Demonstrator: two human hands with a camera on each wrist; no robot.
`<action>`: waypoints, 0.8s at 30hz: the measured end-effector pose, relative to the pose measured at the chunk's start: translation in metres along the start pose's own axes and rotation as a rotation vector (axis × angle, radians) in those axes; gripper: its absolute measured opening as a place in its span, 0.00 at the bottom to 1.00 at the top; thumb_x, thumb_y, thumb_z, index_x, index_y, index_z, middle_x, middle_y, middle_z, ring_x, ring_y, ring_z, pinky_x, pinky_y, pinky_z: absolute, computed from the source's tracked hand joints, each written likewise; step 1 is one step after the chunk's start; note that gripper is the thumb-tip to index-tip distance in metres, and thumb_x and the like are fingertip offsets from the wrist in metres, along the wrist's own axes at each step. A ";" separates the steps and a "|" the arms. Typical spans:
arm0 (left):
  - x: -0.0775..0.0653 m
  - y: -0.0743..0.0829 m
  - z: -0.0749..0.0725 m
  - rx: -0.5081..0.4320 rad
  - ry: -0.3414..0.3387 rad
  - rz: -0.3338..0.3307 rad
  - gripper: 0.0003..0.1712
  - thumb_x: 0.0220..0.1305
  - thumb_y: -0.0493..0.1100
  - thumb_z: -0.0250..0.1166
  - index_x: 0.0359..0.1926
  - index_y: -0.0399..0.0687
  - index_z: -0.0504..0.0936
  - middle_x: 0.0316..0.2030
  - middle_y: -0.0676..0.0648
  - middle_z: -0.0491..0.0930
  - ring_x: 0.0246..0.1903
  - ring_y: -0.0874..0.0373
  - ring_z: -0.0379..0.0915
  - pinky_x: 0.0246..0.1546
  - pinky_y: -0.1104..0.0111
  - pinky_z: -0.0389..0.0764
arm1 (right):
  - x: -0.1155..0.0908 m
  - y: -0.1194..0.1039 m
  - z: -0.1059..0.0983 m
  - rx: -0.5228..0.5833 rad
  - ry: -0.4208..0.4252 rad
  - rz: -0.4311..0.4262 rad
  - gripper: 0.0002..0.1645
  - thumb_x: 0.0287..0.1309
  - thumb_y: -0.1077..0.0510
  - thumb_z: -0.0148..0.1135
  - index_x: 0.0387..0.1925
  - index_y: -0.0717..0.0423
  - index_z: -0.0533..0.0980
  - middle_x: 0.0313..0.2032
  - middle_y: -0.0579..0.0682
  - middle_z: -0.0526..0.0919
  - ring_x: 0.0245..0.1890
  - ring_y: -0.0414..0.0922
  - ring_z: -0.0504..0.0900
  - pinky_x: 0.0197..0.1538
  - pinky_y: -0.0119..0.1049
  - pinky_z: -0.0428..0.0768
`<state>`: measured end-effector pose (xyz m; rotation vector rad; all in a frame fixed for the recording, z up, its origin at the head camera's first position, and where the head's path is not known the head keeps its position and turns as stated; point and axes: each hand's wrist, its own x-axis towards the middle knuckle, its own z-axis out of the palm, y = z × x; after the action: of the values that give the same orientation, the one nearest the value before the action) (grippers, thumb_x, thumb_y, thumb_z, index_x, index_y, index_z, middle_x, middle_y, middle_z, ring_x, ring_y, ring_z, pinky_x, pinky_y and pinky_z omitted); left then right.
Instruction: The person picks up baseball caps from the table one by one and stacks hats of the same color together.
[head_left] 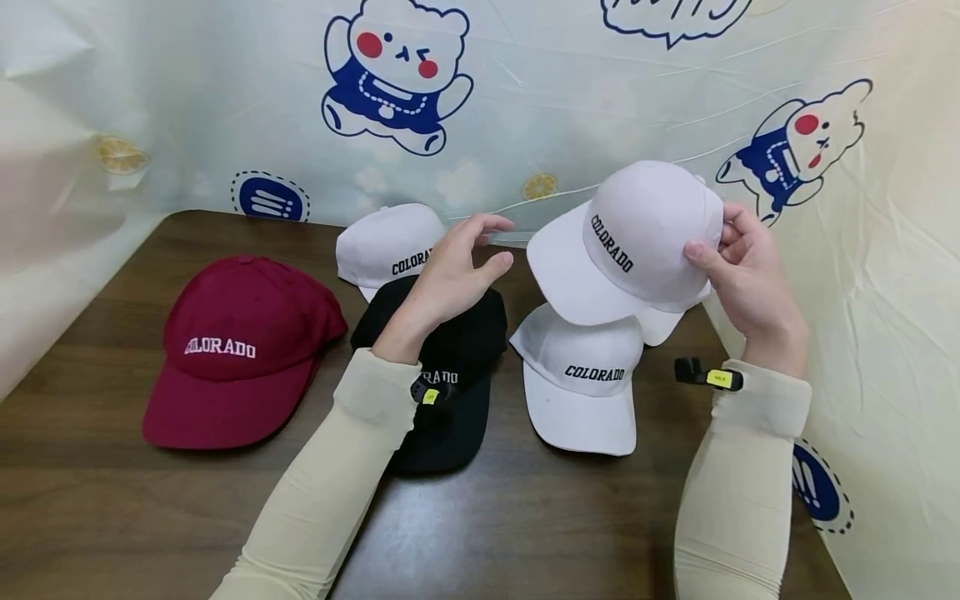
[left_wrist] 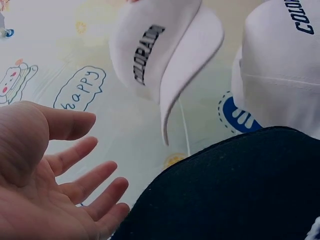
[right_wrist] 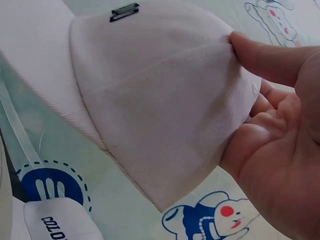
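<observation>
My right hand [head_left: 753, 279] pinches a white baseball cap [head_left: 648, 225] by its back edge and holds it raised, with its brim pointing left and down. In the right wrist view, the thumb lies on the outside of this cap [right_wrist: 160, 100] and the other fingers are partly hidden behind it. My left hand [head_left: 457, 271] is spread above a black cap [head_left: 450, 433], its fingers apart and holding nothing. In the left wrist view, that palm [left_wrist: 45, 185] shows bare beside the black cap [left_wrist: 235, 190].
A maroon cap [head_left: 232, 358] sits at the left of the brown table [head_left: 570, 525]. One white cap [head_left: 393, 237] stands behind the black one. Another white cap [head_left: 585, 383] lies below the raised cap, with part of a further white brim [head_left: 660, 325] behind it. A printed sheet [head_left: 247, 92] hangs behind.
</observation>
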<state>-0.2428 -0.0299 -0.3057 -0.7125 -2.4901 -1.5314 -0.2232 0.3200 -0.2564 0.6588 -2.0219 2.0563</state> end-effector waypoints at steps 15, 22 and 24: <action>-0.001 -0.002 0.010 -0.058 -0.036 -0.006 0.24 0.68 0.48 0.60 0.63 0.58 0.67 0.61 0.57 0.67 0.58 0.63 0.62 0.57 0.63 0.66 | -0.044 0.010 -0.008 0.022 -0.241 0.039 0.25 0.56 0.83 0.50 0.56 0.77 0.60 0.45 0.61 0.78 0.42 0.50 0.79 0.47 0.37 0.79; 0.000 -0.005 0.018 -0.045 -0.079 0.030 0.26 0.68 0.50 0.60 0.65 0.56 0.66 0.61 0.56 0.66 0.58 0.61 0.62 0.57 0.60 0.67 | -0.048 0.017 -0.009 -0.057 -0.327 0.072 0.23 0.55 0.83 0.50 0.54 0.77 0.60 0.40 0.59 0.78 0.38 0.49 0.79 0.42 0.34 0.80; 0.001 -0.006 0.020 -0.028 -0.101 0.051 0.28 0.68 0.51 0.60 0.66 0.54 0.65 0.62 0.56 0.66 0.58 0.60 0.62 0.57 0.60 0.66 | -0.048 0.017 -0.009 -0.071 -0.349 0.069 0.23 0.55 0.83 0.50 0.53 0.77 0.60 0.40 0.59 0.78 0.37 0.49 0.79 0.42 0.34 0.80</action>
<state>-0.2435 -0.0140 -0.3197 -0.8715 -2.5051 -1.5524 -0.1898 0.3367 -0.2925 1.0074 -2.3186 2.0092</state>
